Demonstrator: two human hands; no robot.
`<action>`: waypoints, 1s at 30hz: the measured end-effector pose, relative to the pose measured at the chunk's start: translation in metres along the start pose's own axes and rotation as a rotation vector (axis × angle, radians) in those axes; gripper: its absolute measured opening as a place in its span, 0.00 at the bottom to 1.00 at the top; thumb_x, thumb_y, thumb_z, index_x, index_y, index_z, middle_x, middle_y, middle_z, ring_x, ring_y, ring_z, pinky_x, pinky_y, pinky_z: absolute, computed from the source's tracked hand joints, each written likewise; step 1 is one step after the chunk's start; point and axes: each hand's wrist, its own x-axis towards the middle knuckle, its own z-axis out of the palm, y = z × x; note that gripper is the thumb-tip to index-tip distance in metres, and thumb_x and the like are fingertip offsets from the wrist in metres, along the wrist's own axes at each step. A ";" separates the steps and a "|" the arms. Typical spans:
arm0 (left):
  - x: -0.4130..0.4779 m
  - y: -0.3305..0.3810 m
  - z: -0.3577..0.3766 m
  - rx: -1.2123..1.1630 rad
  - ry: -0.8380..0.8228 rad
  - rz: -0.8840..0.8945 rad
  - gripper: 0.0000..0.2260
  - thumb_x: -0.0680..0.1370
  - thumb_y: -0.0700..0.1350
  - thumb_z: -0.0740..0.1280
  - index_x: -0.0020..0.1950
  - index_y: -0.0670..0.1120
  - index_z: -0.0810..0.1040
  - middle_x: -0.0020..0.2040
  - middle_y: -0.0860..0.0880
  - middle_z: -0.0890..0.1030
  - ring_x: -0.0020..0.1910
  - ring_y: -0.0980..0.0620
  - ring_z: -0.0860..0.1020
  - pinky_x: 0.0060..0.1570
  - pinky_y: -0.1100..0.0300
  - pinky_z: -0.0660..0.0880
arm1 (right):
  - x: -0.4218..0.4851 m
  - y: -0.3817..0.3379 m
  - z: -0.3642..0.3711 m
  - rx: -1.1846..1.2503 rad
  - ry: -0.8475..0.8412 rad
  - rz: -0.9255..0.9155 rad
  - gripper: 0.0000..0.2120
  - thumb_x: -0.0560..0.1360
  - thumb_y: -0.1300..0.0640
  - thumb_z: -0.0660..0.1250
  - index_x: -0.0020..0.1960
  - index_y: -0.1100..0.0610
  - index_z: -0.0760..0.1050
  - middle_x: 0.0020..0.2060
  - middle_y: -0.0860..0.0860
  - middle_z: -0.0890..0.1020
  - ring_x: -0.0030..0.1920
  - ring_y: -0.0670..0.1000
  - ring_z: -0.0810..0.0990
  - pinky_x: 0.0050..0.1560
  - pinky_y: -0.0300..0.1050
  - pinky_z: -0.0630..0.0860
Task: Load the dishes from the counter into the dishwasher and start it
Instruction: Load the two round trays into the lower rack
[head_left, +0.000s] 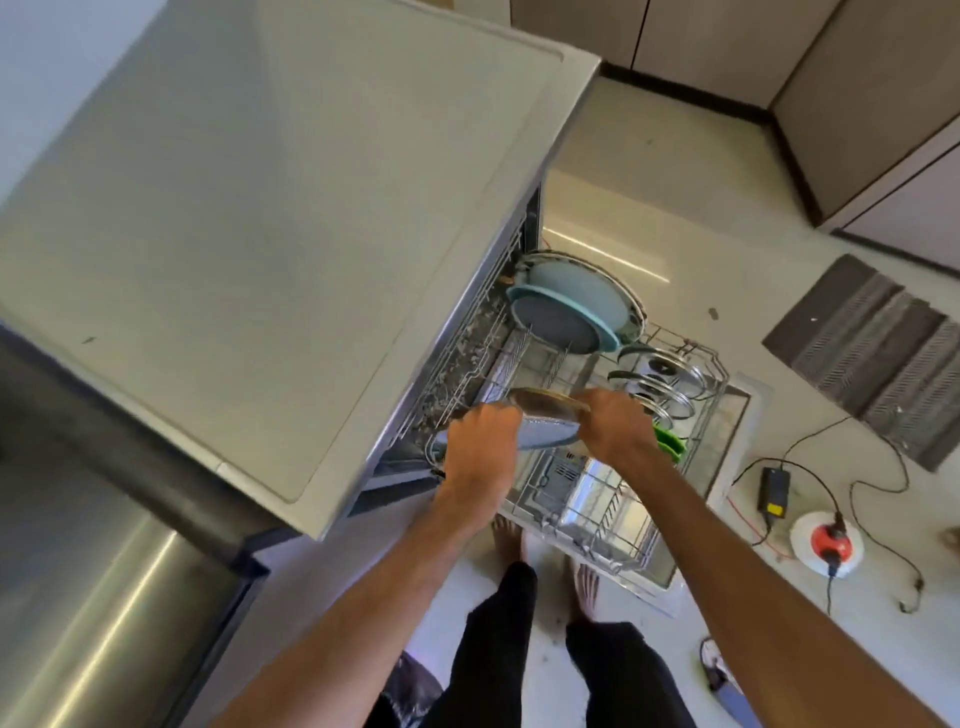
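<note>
Looking straight down along two bare arms stretched over a pulled-out dishwasher rack (597, 514). Left grip (480, 439) curled tight round the left edge of a grey plate (545, 439), knuckles up. Right grip (615, 426) closed on the right edge of a metal plate (540, 404) with a brownish rim, lying just above the grey one and overlapping it. Both plates caught between the two grips, tilted, hovering close over the wire tines and not yet slotted in.

Beyond the grips, at the rack's far end: two pale blue plates (566, 312) standing on edge, one leaning against the other. Just right of the right grip: a row of glass pot lids (654, 389) set upright in the wires. Tucked against the right wrist: something bright green (670, 444), too hidden to name. Under the rack: the lowered dishwasher door (737, 410).

Left of the left grip: the dark dishwasher opening (467, 338), and over it a wide pale table (260, 208) filling the upper left.

Well right of the grips, on the light floor (649, 182): a grey ribbed mat (872, 358), a black power adapter (774, 491) and a red-and-white cable reel (826, 540) with loose cords. Beneath the wrists: bare feet (509, 540) and dark trousers (498, 649).
</note>
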 end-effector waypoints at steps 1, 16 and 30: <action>0.015 -0.002 0.012 -0.011 -0.011 -0.023 0.11 0.81 0.42 0.66 0.62 0.47 0.80 0.52 0.48 0.84 0.46 0.52 0.84 0.42 0.60 0.78 | 0.017 0.004 0.003 -0.053 -0.012 -0.002 0.14 0.78 0.61 0.64 0.61 0.52 0.79 0.51 0.58 0.83 0.50 0.61 0.83 0.50 0.54 0.81; 0.165 -0.016 0.109 -0.098 -0.018 -0.317 0.10 0.79 0.41 0.69 0.60 0.45 0.79 0.54 0.46 0.84 0.49 0.50 0.83 0.41 0.61 0.77 | 0.229 0.036 0.021 -0.348 0.099 -0.186 0.10 0.79 0.65 0.60 0.59 0.63 0.75 0.52 0.64 0.79 0.51 0.67 0.81 0.41 0.53 0.71; 0.158 -0.041 0.102 -0.236 -0.013 -0.414 0.15 0.82 0.39 0.64 0.69 0.45 0.75 0.63 0.45 0.81 0.58 0.48 0.81 0.51 0.57 0.78 | 0.237 0.019 0.010 -0.548 0.185 -0.444 0.05 0.78 0.66 0.64 0.51 0.67 0.75 0.38 0.65 0.80 0.36 0.66 0.80 0.31 0.50 0.65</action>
